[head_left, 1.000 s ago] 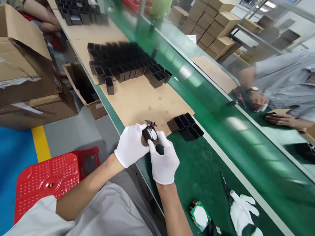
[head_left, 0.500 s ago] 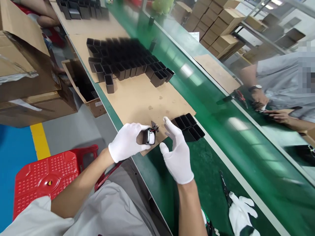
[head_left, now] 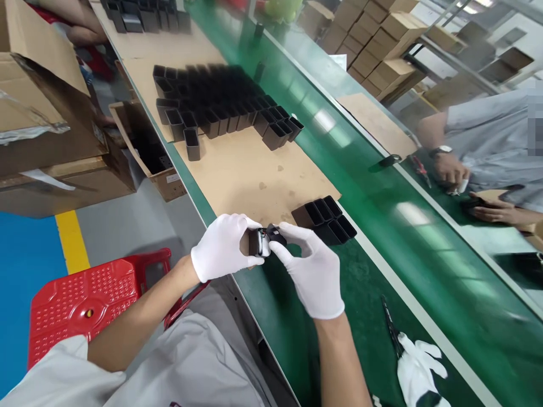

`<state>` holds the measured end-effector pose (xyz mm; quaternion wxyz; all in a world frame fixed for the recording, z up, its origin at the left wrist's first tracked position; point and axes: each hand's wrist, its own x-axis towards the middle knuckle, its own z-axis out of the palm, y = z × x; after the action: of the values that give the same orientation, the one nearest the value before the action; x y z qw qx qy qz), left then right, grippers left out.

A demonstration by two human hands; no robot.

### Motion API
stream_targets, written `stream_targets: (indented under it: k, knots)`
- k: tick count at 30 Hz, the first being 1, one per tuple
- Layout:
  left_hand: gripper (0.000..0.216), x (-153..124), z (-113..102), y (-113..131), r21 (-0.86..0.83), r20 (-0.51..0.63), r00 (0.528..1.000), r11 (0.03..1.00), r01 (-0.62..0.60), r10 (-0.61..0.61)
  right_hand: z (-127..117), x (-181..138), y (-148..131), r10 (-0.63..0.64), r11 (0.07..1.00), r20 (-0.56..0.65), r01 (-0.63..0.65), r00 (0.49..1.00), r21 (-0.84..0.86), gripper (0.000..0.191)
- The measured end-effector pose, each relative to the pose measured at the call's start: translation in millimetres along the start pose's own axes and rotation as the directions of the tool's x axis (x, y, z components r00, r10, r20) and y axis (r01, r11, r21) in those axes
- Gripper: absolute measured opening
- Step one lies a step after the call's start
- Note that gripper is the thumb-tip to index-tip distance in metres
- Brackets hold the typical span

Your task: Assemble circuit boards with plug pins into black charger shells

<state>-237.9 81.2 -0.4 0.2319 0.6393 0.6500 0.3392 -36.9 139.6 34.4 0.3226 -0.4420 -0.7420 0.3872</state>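
My left hand [head_left: 220, 246], in a white glove, is closed round a small black housing [head_left: 257, 242] with a white part and thin wires showing at its open end. My right hand [head_left: 311, 265], also gloved, pinches the wire end of that same piece with thumb and forefinger. Both hands hover over the near edge of a brown cardboard sheet [head_left: 254, 169] on the green belt [head_left: 382, 226]. A small cluster of empty black housings [head_left: 326, 217] lies just right of my hands.
A large batch of black housings [head_left: 220, 107] stands further up the cardboard. A spare white glove [head_left: 418, 367] and a thin black tool [head_left: 390, 328] lie on the belt near me. Another person's hands [head_left: 453, 169] work across the belt. Cartons [head_left: 46, 113] and a red stool [head_left: 89, 299] stand left.
My right hand let go of the piece and opened half a second ago; now it has come back and pinches the wire end again. The left hand kept its hold throughout.
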Motion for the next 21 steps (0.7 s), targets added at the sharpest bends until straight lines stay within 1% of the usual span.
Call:
stream_targets:
  k: [2, 3, 5, 7, 9, 11, 14, 17, 21]
  knots:
    - [0.05, -4.9, 14.2, 3.5, -0.003, -0.126, 0.991, 0.999, 0.05, -0.05, 10.9, -17.2, -3.9, -0.071, 0.991, -0.134, 0.054, 0.989, -0.126, 0.03]
    - [0.048, -7.4, 21.0, 5.0, -0.008, -0.174, 0.982, 0.998, 0.067, -0.067, 17.1, -24.4, -5.6, -0.123, 0.974, -0.196, 0.08, 0.973, -0.213, 0.029]
    - [0.041, -11.9, 32.5, 7.4, 0.004, -0.254, 0.964, 0.997, 0.079, -0.075, 29.7, -34.8, -7.7, -0.247, 0.912, -0.3, 0.116, 0.922, -0.394, 0.029]
    - [0.038, -15.1, 40.1, 8.7, 0.034, -0.309, 0.949, 0.996, 0.083, -0.068, 39.5, -39.9, -7.3, -0.374, 0.844, -0.334, 0.169, 0.865, -0.51, 0.028]
    - [0.038, -16.7, 43.7, 8.9, 0.056, -0.34, 0.939, 0.995, 0.079, -0.055, 44.7, -41.0, -4.5, -0.484, 0.788, -0.299, 0.261, 0.822, -0.558, 0.029]
    - [0.035, -16.7, 44.4, 8.3, 0.065, -0.338, 0.94, 0.995, 0.074, -0.048, 45.4, -39.9, -0.7, -0.544, 0.739, -0.228, 0.332, 0.808, -0.587, 0.029]
    - [0.031, -16.0, 44.0, 6.9, 0.078, -0.337, 0.941, 0.995, 0.068, -0.038, 42.6, -37.5, 4.4, -0.539, 0.691, -0.143, 0.339, 0.83, -0.638, 0.024]
    - [0.03, -17.4, 46.9, 4.9, 0.081, -0.354, 0.935, 0.995, 0.058, -0.025, 41.3, -36.0, 7.2, -0.513, 0.673, -0.088, 0.337, 0.854, -0.659, 0.022]
    - [0.038, -23.0, 57.1, 1.6, 0.065, -0.392, 0.92, 0.997, 0.049, -0.019, 43.0, -35.2, 6.9, -0.543, 0.631, -0.073, 0.35, 0.837, -0.692, 0.023]
